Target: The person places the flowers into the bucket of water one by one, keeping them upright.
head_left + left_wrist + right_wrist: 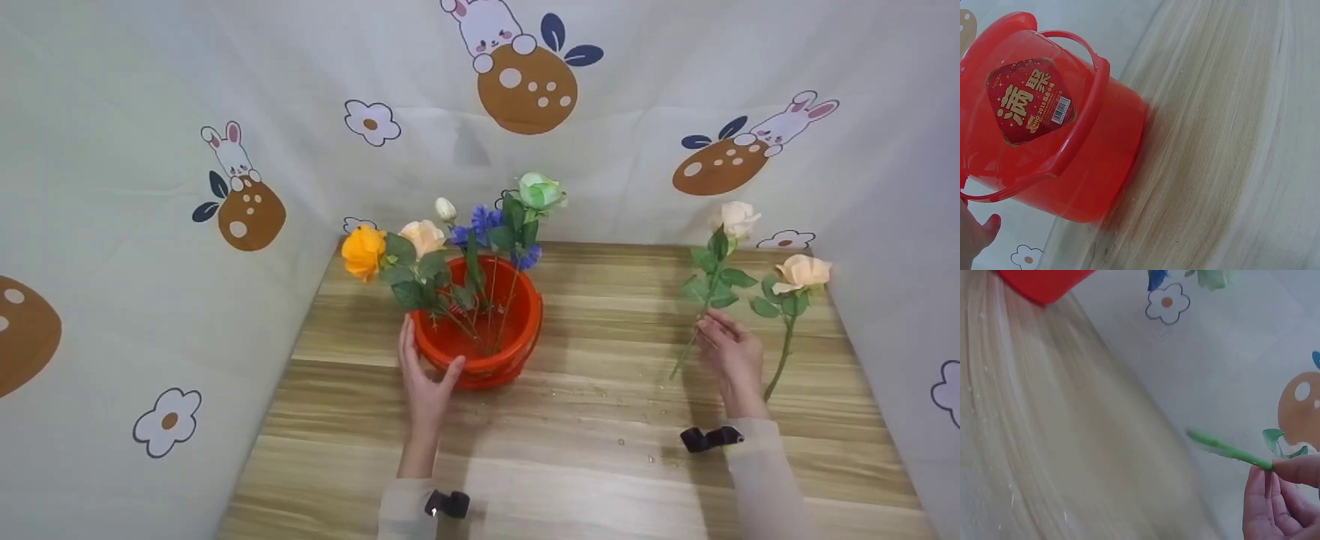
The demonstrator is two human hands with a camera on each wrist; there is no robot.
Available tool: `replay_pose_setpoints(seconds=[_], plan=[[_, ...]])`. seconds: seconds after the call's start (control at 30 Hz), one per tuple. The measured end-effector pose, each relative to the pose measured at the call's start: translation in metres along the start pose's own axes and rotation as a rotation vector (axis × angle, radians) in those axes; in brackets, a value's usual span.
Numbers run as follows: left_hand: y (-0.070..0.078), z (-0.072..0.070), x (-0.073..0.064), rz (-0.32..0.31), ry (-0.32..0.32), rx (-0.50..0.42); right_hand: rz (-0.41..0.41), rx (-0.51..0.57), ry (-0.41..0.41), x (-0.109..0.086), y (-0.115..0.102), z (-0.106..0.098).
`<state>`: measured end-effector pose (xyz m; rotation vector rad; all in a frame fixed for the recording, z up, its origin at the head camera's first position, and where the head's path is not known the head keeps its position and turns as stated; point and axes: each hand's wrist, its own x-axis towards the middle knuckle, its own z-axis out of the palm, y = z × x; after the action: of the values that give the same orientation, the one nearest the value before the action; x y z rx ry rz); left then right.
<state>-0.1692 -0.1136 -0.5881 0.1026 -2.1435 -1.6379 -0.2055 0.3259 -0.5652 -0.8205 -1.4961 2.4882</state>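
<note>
A red plastic bucket (491,375) stands on the wood-grain table, with several artificial flowers leaning in it: an orange one (363,252), a peach one (422,238), a white bud (445,209), blue blooms (485,219) and a pale green rose (541,192). At the bucket's front left side rests my left hand (426,394), thumb and straight fingers spread apart; the left wrist view shows only its thumb. My right hand (731,364) pinches the green stem (1233,451) of a cream rose (736,219) between thumb and fingers, right of the bucket.
Another peach rose (804,271) lies on the table (600,300) just right of my right hand. Small clear droplets or bits dot the tabletop. Patterned cloth (645,67) walls the table at the back and both sides.
</note>
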Motion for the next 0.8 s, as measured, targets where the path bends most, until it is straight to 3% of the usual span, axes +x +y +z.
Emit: replay_pose_setpoints(seconds=[0.3, 0.5, 0.8], plan=[[0.005, 0.001, 0.0, 0.044, 0.015, -0.031, -0.046, 0.11, -0.089, -0.012, -0.007, 0.022], [0.032, -0.003, -0.003, 0.029, -0.003, -0.035, -0.105, 0.092, -0.139, -0.02, -0.011, 0.037], [0.0, 0.001, 0.001, 0.011, 0.009, -0.015, -0.164, 0.072, -0.199, -0.029, -0.012, 0.06]])
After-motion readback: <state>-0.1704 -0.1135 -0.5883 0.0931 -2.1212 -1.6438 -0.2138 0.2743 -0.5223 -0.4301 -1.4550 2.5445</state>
